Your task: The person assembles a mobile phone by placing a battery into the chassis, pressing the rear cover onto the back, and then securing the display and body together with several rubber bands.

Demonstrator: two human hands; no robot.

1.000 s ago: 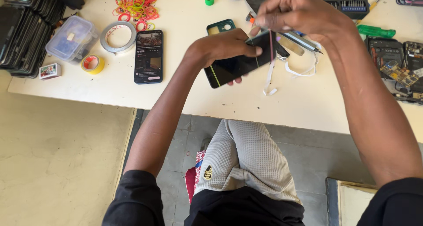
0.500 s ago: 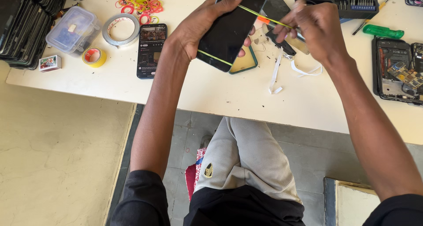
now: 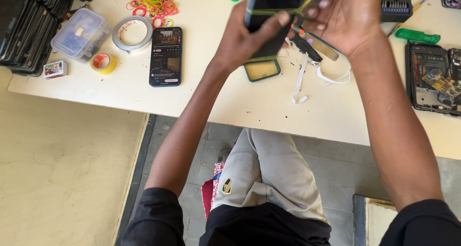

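My left hand [image 3: 249, 35] grips a black smartphone [image 3: 273, 1] held upright above the white table [image 3: 230, 102]. A yellow-green rubber band [image 3: 269, 11] runs across the phone. My right hand [image 3: 348, 18] is at the phone's right side, fingers pinching the stretched band. Below the phone, on the table, lies a small dark tray with a tan inside [image 3: 262, 70]. White strips [image 3: 301, 80] lie beside it.
A second phone with a lit screen [image 3: 165, 56] lies left. Near it lie tape rolls [image 3: 132, 33], yellow tape [image 3: 102, 62], a clear box [image 3: 79, 34], coloured rubber bands [image 3: 153, 1] and stacked dark trays [image 3: 24, 32]. A bit set [image 3: 396, 5], green screwdriver [image 3: 417, 36] and opened phone [image 3: 432, 78] sit right.
The phone has been lifted higher and turned more upright. My right hand has closed in on its right side, pulling the rubber band across it.
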